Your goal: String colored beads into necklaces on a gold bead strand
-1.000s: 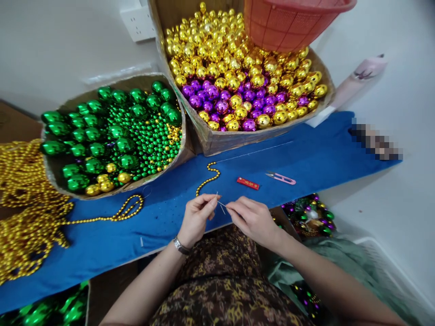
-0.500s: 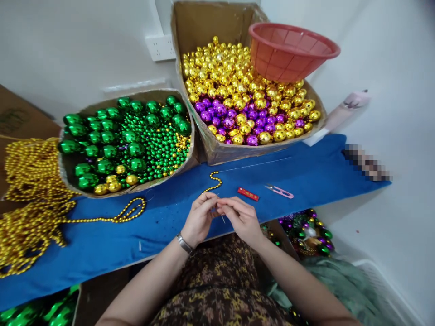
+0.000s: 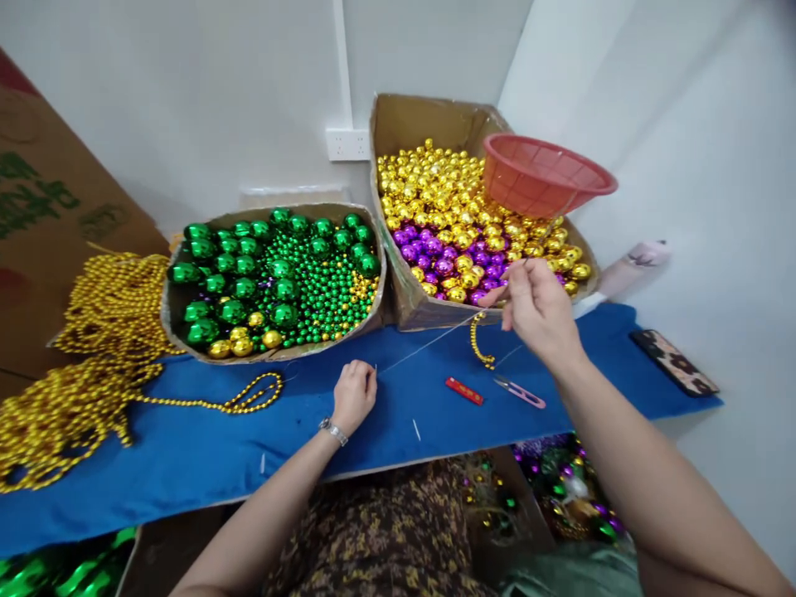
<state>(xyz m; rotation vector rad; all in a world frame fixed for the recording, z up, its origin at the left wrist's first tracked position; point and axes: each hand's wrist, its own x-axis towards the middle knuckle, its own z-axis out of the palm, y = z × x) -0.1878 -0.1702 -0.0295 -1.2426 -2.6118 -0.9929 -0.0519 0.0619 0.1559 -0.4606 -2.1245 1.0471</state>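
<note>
My left hand (image 3: 354, 395) rests on the blue cloth (image 3: 186, 448), fingers pinched on one end of a thin white thread (image 3: 429, 342). The thread runs taut up to my right hand (image 3: 538, 308), which is raised in front of the box of gold and purple balls (image 3: 463, 240) and pinches the thread's other end. A short string of small gold beads (image 3: 478, 342) hangs from the thread just below my right hand. A needle (image 3: 416, 429) lies loose on the cloth between my arms.
A box of green balls and beads (image 3: 274, 278) stands at the back left. Long gold bead strands (image 3: 80, 356) pile up on the left. A red basket (image 3: 544, 176), red strip (image 3: 463, 390), pink snips (image 3: 521, 392) and a phone (image 3: 675, 362) lie nearby.
My hands were together at the cloth's near edge; now my right hand has swung up and right, drawing the thread taut and lifting the short gold bead string. The camera tilted up.
</note>
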